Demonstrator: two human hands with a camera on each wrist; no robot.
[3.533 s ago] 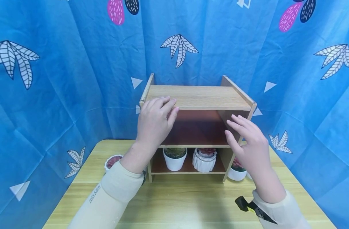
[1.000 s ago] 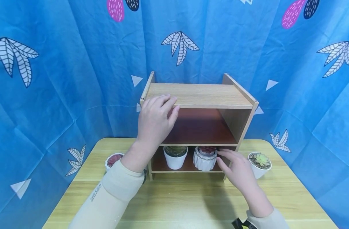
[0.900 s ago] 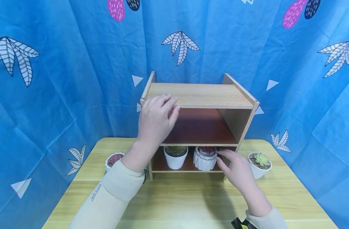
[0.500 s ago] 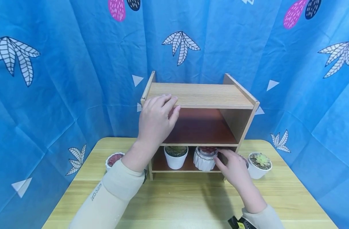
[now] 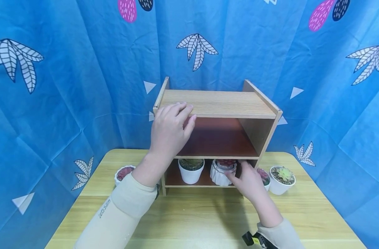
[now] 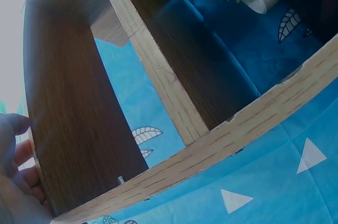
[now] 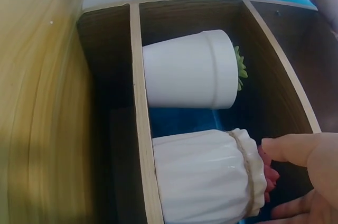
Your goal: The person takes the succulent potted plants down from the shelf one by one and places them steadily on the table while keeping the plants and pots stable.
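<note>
My left hand (image 5: 169,133) lies over the left front edge of the wooden shelf's top board (image 5: 223,103). In the left wrist view, that hand (image 6: 18,182) has its bent fingers at the board's edge. Inside the bottom compartment, my right hand (image 5: 251,183) holds the ribbed white pot with a red succulent (image 5: 221,177) near its rim. The right wrist view puts the thumb of this hand (image 7: 317,168) by the red leaves, with other fingers partly hidden on the rim's other side. A smooth white pot with a green plant (image 5: 190,176) stands to its left.
Outside the shelf, a pink succulent (image 5: 124,173) sits on the table at left, partly behind my forearm. At right are a pink succulent (image 5: 264,177) and a pale green succulent (image 5: 282,181), both in white pots. A blue curtain (image 5: 127,86) surrounds the table.
My right hand came down from beside the shelf to the ribbed pot, then moved left with its thumb across the pot's front. The pot shifted slightly. My left hand stays put.
</note>
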